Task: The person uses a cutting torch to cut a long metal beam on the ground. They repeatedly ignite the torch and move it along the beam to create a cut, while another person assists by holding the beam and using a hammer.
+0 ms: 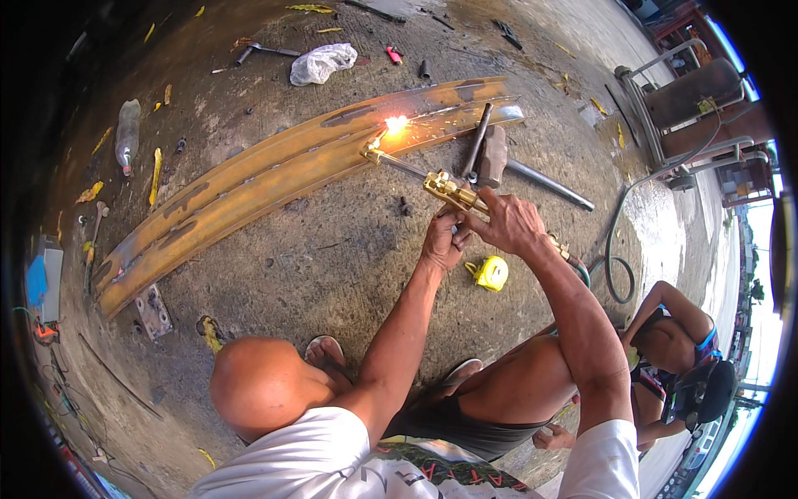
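A brass cutting torch (449, 190) is gripped in my right hand (511, 223), with fingers wrapped round its handle. My left hand (444, 239) is closed just beneath the torch body, touching it beside the right fingers. The torch's angled tip points at a rusty steel beam (249, 176), which lies curved across the concrete. A bright flame (396, 125) with flying sparks glows where the tip meets the metal. Right of it, a sledgehammer (494, 156) lies with its head near the beam, a dark metal bar (479, 141) leaning beside it. A yellow tape measure (491, 273) sits below my hands.
A hose (611, 241) runs from the torch toward a cart with gas cylinders (694, 104) at far right. Another person (677, 349) crouches at right. A plastic bottle (127, 137), white plastic bag (322, 63), pink lighter (393, 56) and holed metal plate (154, 312) lie around the beam.
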{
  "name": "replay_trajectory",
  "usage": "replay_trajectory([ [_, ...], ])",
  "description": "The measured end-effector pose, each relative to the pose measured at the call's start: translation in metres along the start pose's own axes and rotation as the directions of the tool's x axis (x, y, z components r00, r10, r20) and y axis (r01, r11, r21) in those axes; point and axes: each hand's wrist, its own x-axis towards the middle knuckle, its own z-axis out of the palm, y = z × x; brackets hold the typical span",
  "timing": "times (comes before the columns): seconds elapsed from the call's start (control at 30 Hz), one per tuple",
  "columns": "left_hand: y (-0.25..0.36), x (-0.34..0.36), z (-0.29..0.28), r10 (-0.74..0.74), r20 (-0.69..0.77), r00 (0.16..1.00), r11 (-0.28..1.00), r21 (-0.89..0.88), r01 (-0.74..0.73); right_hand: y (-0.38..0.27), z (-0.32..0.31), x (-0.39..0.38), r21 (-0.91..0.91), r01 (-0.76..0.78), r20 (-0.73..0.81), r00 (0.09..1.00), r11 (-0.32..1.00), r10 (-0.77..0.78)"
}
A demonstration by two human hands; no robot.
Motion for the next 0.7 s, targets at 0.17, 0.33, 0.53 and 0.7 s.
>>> replay_trajectory([
  [0.17, 0.002, 0.000, 0.002, -0.001, -0.006, 1.000, 1.000, 0.015, 0.001, 0.000, -0.001, 0.001, -0.019, 0.008, -0.006, 1.000, 1.000, -0.008],
  [0.33, 0.001, 0.001, 0.006, -0.003, -0.027, 1.000, 1.000, 0.027, 0.003, 0.003, 0.000, 0.001, -0.027, 0.009, -0.012, 1.000, 1.000, -0.009],
  [0.53, 0.000, 0.006, -0.009, -0.014, -0.054, 0.998, 1.000, 0.023, 0.015, 0.000, 0.000, 0.003, -0.025, 0.023, -0.030, 0.999, 0.999, -0.024],
  [0.7, -0.001, 0.002, 0.001, -0.006, -0.030, 1.000, 1.000, 0.009, 0.006, 0.003, 0.000, 0.001, -0.021, 0.010, -0.017, 1.000, 1.000, -0.011],
])
